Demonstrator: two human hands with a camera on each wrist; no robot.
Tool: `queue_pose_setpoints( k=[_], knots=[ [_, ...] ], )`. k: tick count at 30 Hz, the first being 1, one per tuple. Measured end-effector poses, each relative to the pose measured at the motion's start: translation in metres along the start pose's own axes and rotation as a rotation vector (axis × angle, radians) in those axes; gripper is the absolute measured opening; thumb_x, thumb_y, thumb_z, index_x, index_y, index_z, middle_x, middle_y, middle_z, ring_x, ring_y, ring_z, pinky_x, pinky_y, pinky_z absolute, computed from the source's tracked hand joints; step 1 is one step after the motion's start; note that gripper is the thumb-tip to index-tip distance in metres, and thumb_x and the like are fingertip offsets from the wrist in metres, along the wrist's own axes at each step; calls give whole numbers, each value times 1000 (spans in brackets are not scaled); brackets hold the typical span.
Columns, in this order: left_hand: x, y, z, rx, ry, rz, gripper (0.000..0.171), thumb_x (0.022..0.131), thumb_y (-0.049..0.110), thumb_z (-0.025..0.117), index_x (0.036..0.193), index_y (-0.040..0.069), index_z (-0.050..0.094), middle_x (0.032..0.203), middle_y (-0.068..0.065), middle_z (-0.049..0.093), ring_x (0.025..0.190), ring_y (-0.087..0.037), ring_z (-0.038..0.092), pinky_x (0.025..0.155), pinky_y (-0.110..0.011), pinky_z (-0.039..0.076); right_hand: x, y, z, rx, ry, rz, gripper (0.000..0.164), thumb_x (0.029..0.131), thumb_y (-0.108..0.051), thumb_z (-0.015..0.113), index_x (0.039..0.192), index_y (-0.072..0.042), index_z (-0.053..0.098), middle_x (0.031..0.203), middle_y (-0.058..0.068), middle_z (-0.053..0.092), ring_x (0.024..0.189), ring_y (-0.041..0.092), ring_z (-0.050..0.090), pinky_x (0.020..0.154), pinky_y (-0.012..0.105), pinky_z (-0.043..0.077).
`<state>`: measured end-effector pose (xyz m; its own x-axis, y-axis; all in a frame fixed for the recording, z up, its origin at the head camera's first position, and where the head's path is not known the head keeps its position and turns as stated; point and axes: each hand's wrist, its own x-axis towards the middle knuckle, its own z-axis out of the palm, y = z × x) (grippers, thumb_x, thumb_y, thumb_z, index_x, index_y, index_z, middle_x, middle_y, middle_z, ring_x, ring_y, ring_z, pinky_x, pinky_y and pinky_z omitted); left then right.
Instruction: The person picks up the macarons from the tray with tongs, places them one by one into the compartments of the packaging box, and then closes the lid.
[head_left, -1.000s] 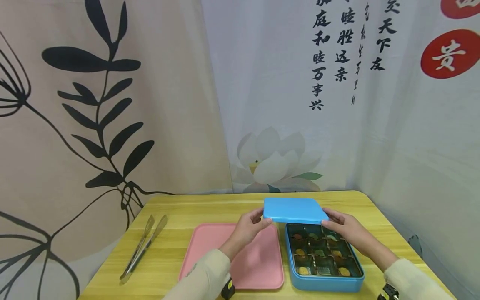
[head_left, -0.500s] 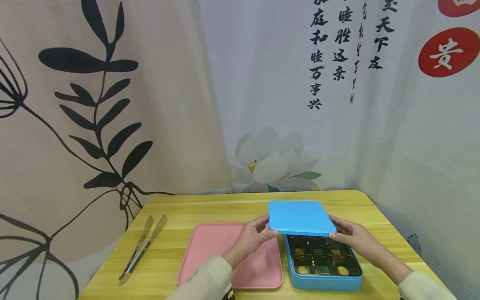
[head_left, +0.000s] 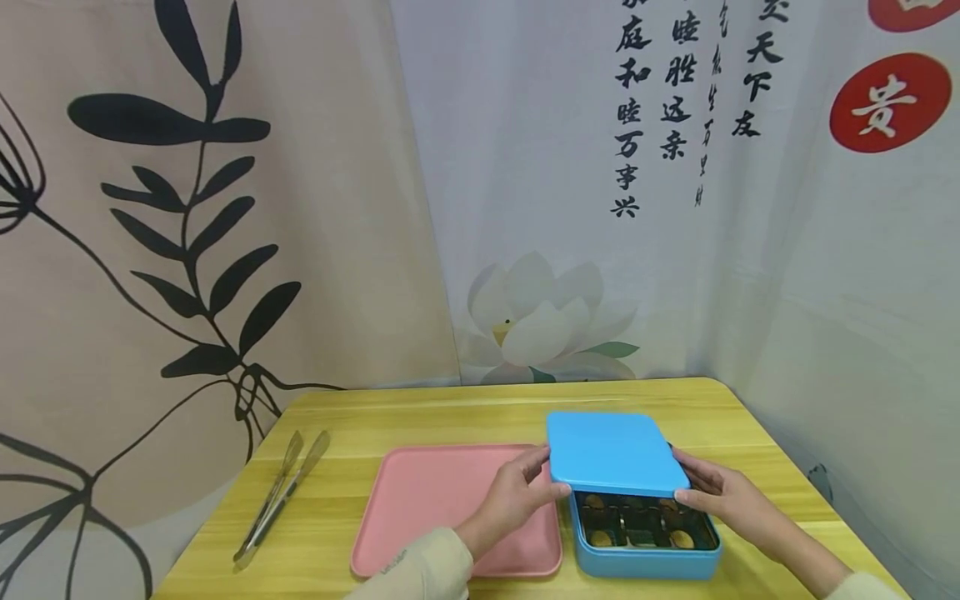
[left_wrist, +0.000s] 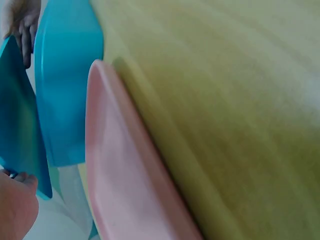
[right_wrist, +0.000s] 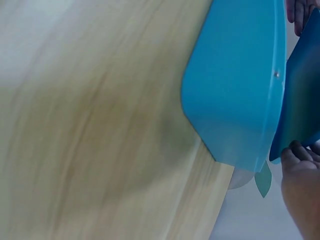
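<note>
A flat blue lid [head_left: 617,452] is held level by both hands, one at each side, over a blue box [head_left: 648,565]. The lid hides the back part of the box; its front row of dark compartments with small round pieces [head_left: 681,539] still shows. My left hand [head_left: 513,496] pinches the lid's left edge, thumb at the near corner. On the opposite edge my right hand [head_left: 731,500] grips with thumb in front and fingers behind. In the left wrist view the lid [left_wrist: 22,125] stands a small gap away from the box wall [left_wrist: 70,95].
A pink tray [head_left: 450,508] lies left of the box, partly under the left forearm. Metal tongs [head_left: 281,500] rest at the left of the wooden table [head_left: 352,417]. Behind the table hangs a printed curtain [head_left: 360,208].
Both hands have brought the lid nearer, lower and slightly right, so it covers more of the box. The rear compartments have gone out of sight. Tray and tongs stay put.
</note>
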<state>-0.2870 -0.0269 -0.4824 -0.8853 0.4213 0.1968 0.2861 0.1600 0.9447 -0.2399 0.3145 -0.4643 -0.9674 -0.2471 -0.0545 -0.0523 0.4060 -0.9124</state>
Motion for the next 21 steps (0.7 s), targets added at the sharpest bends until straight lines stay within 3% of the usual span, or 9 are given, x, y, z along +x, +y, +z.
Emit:
queue_pose_setpoints(
  k=[8, 13, 21],
  knots=[
    [-7, -1, 17, -25, 41, -7, 75, 86, 28, 79, 146, 0, 45, 152, -17, 40, 138, -34, 39, 108, -43, 35, -10, 5, -4, 23, -51, -10, 77, 100, -26, 60, 155, 5, 16, 158, 30, 12, 141, 51, 17, 97, 33, 48],
    [-13, -3, 26, -38, 30, -24, 75, 86, 28, 80, 146, 1, 45, 155, -14, 37, 139, -32, 38, 108, -40, 37, -17, 10, -9, 31, -87, -18, 76, 102, -25, 58, 155, 5, 13, 159, 29, 10, 141, 51, 13, 96, 27, 47],
    [-22, -6, 38, -4, 26, 33, 78, 84, 26, 81, 146, -3, 43, 154, -16, 37, 140, -32, 36, 108, -36, 35, -26, 22, -9, 54, -127, -6, 78, 102, -23, 57, 154, 7, 9, 158, 30, 6, 140, 53, 10, 96, 25, 47]
  ],
)
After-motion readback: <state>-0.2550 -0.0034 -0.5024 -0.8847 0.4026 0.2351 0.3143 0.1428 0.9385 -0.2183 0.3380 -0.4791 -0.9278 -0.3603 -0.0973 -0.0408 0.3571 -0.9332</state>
